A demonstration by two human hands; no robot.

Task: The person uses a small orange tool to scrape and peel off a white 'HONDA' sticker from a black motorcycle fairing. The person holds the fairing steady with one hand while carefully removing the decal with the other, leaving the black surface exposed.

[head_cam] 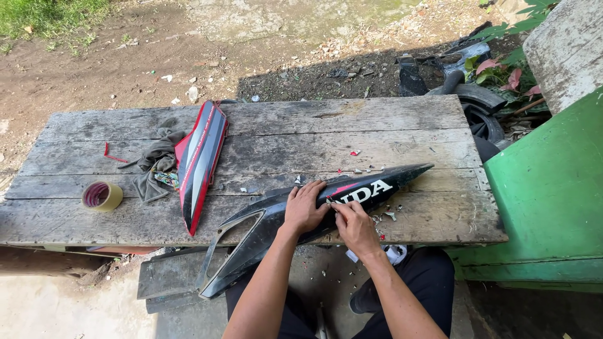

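Observation:
A long black motorcycle body panel (pixel 264 220) with a white and red sticker lies across the front edge of a weathered wooden table (pixel 282 141). My left hand (pixel 304 207) presses flat on the panel's middle. My right hand (pixel 353 221) pinches at the edge of the sticker just beside it, fingertips on the panel. Small torn sticker scraps (pixel 355 152) lie scattered on the planks around the panel.
A red, black and grey panel (pixel 200 162) lies on a grey rag (pixel 157 164) at the table's left. A tape roll (pixel 102 195) sits near the left edge. A green wall (pixel 553 207) stands to the right, with old tyres (pixel 480 103) behind the table.

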